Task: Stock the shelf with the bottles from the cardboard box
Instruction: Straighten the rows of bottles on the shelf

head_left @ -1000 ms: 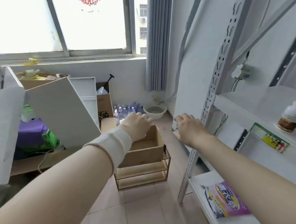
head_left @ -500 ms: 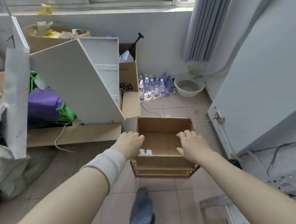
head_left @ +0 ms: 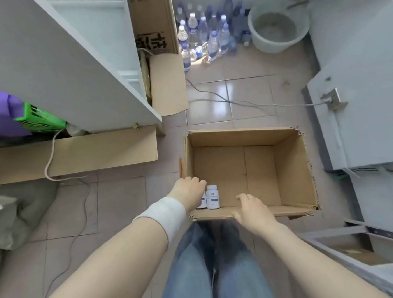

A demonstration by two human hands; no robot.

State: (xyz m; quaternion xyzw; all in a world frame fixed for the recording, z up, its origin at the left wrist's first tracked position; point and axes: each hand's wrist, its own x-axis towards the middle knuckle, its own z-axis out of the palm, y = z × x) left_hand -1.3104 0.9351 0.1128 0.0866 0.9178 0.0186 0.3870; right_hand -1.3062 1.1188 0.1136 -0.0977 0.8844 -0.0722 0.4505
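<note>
Open-topped brown cardboard box: walls upright, bare floor right of and behind contents. Count: two white blue-labelled bottles, upright, side by side, near-left corner. Left grip curled down over the left one; hold cannot be told. Right grip fingers slack above near rim, holding nothing.

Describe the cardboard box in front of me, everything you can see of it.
The cardboard box is plain brown corrugated card, upright and open-topped, its rim ragged at the corners. Its floor is bare except for two small white bottles standing in the near left corner. The left hand reaches in over one of them, hiding most of it. The right hand is over the near rim.
</note>
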